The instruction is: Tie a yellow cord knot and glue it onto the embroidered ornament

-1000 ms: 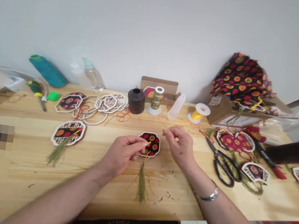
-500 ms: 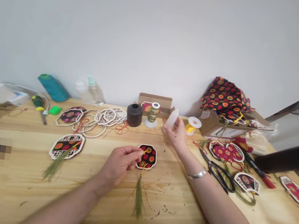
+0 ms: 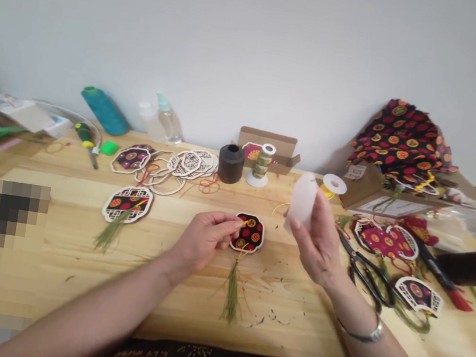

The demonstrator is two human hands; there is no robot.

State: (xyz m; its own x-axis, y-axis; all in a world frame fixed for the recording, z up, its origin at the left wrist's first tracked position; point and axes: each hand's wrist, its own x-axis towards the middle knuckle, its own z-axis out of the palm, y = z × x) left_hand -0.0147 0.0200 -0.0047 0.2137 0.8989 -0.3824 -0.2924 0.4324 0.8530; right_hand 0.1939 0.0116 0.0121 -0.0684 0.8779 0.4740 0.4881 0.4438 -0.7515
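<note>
Bottle of frosted white plastic (image 3: 302, 202), slim and tapering, is now up in the right hand (image 3: 320, 246), whose fingers and thumb wrap its sides. About 1 s ago that hand was pinching yellow thread (image 3: 279, 208); 0.5 s ago it was at the bottle, which stood near the back of the table. Now the thread lies loose on the pale wooden table (image 3: 176, 306), near the white flanged spool of yellow thread (image 3: 334, 184), and the bottle has come forward, just right of the pendant.

The left hand (image 3: 207, 236) has kept the same narrow pinch, thumb against finger, on a short bit of yellow cord (image 3: 245, 223) at the top of the black fabric pendant with red and orange rounds and a pale rim (image 3: 251, 236). That pendant lies on the table between the 2 hands, its olive-green thread tassel (image 3: 232, 296) pointing toward the person.

This suggests the work has passed from thread to bottle, with the left hand steadying the cord. The bottle is apart from the pendant, and whether anything is inside it I cannot tell.
</note>
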